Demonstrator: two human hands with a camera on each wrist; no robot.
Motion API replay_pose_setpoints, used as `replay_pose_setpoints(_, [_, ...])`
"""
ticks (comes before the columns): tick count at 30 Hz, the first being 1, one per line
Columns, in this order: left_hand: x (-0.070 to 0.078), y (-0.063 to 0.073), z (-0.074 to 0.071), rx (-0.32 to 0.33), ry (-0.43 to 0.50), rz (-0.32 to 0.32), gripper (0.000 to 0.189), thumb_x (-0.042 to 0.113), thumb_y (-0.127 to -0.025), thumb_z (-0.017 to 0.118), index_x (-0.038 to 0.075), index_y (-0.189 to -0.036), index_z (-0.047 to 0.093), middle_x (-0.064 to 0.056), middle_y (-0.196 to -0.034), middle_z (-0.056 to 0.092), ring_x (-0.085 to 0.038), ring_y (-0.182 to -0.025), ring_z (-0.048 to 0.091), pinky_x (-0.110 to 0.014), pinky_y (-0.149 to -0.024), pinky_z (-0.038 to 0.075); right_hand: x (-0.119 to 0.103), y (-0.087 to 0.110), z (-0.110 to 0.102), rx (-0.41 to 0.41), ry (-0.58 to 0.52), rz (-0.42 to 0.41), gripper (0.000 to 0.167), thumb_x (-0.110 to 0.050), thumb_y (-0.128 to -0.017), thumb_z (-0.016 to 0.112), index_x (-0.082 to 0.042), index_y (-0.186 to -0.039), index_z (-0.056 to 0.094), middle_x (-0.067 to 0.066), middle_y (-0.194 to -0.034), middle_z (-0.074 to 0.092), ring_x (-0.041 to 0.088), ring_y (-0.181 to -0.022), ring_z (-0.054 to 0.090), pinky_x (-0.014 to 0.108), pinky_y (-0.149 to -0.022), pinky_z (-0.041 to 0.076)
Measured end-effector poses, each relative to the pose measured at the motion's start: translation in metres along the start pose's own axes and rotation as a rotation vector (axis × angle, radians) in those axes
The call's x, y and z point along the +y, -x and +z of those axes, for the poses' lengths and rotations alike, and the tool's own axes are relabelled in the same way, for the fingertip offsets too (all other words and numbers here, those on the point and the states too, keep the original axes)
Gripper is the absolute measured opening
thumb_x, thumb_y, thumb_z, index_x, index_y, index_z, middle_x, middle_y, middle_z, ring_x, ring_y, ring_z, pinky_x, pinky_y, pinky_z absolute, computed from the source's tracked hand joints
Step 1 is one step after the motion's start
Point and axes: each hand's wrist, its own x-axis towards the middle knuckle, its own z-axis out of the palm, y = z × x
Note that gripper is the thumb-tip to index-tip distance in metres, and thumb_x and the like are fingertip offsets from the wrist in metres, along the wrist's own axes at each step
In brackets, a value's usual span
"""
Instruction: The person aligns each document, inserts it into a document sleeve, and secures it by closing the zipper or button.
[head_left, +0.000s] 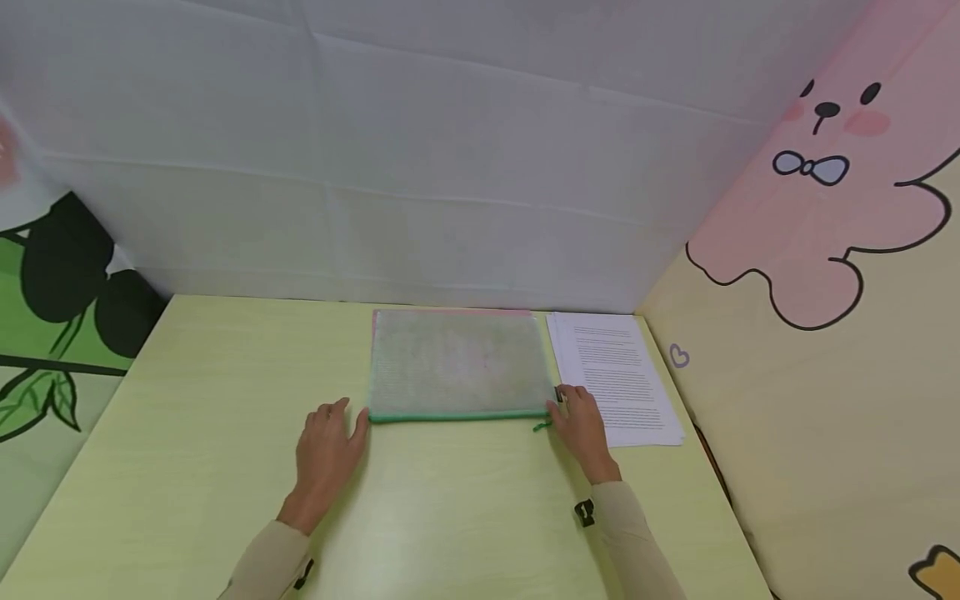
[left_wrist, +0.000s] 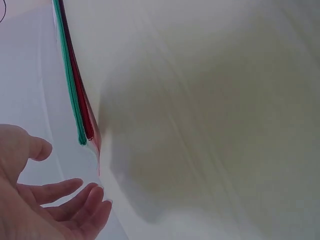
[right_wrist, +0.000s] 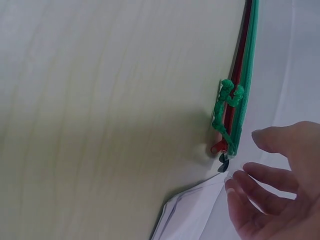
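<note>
Green-zipped pouch (head_left: 461, 365), between both grips (head_left: 327, 450) (head_left: 582, 429), contact unclear

We see the right hand (right_wrist: 302, 180) at the right side, thumb apart from the loosely bent fingers, near the end of a long, narrow green fabric edge (right_wrist: 250, 52). Against that edge runs a dark red strip (right_wrist: 241, 55). A knotted green textile cord (right_wrist: 218, 110) hangs over both, and just beside its lower end we find a small red pull (right_wrist: 218, 147) and a little black piece (right_wrist: 223, 163). We cannot tell whether the fingertips touch the black piece. Stacked white paper sheets (right_wrist: 192, 210) lie below, on the pale wood-grained tabletop (right_wrist: 90, 120).
</note>
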Motion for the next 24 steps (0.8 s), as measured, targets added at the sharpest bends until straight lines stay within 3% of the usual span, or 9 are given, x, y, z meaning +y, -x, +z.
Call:
replay_pose_setpoints(5, [0.001,-0.003,0.004,-0.088,0.011,-0.063,0.039,0.022,-0.101,0.063,-0.013,-0.119,0.065,-0.035,-0.109,0.065,-0.052,-0.099,0.062,-0.063,-0.074,0.054,0.002,-0.003,0.003,-0.046,0.010,0.048,0.033,-0.016,-0.095,0.074,0.007,-0.118,0.068,0.022,-0.107,0.066,0.041,-0.102,0.061,0.055,-0.084,0.053])
replay_pose_setpoints(13, [0.000,-0.009,0.010,-0.189,0.032,-0.133,0.040,0.023,-0.103,0.059,-0.014,-0.118,0.065,-0.033,-0.111,0.065,-0.050,-0.102,0.062,-0.062,-0.078,0.055,-0.001,-0.005,0.004,-0.082,-0.016,0.101,0.034,-0.017,-0.095,0.075,0.009,-0.116,0.067,0.020,-0.100,0.063,0.035,-0.092,0.060,0.051,-0.079,0.053])
replay_pose_setpoints(19, [0.001,-0.010,0.012,-0.217,0.061,-0.143,0.032,0.019,-0.102,0.062,-0.011,-0.110,0.070,-0.020,-0.092,0.066,-0.040,-0.088,0.063,-0.054,-0.067,0.056,-0.004,-0.005,0.006,-0.060,-0.019,0.111,0.035,-0.016,-0.094,0.076,0.011,-0.114,0.067,0.020,-0.095,0.065,0.035,-0.084,0.062,0.050,-0.073,0.053])
replay_pose_setpoints(24, [0.002,-0.012,0.015,-0.207,0.084,-0.154,0.027,0.016,-0.100,0.064,-0.009,-0.106,0.071,-0.016,-0.088,0.066,-0.036,-0.084,0.063,-0.051,-0.065,0.055,-0.002,-0.006,0.008,-0.048,-0.032,0.120,0.032,-0.014,-0.094,0.076,0.011,-0.112,0.067,0.018,-0.089,0.063,0.029,-0.077,0.057,0.045,-0.068,0.050])
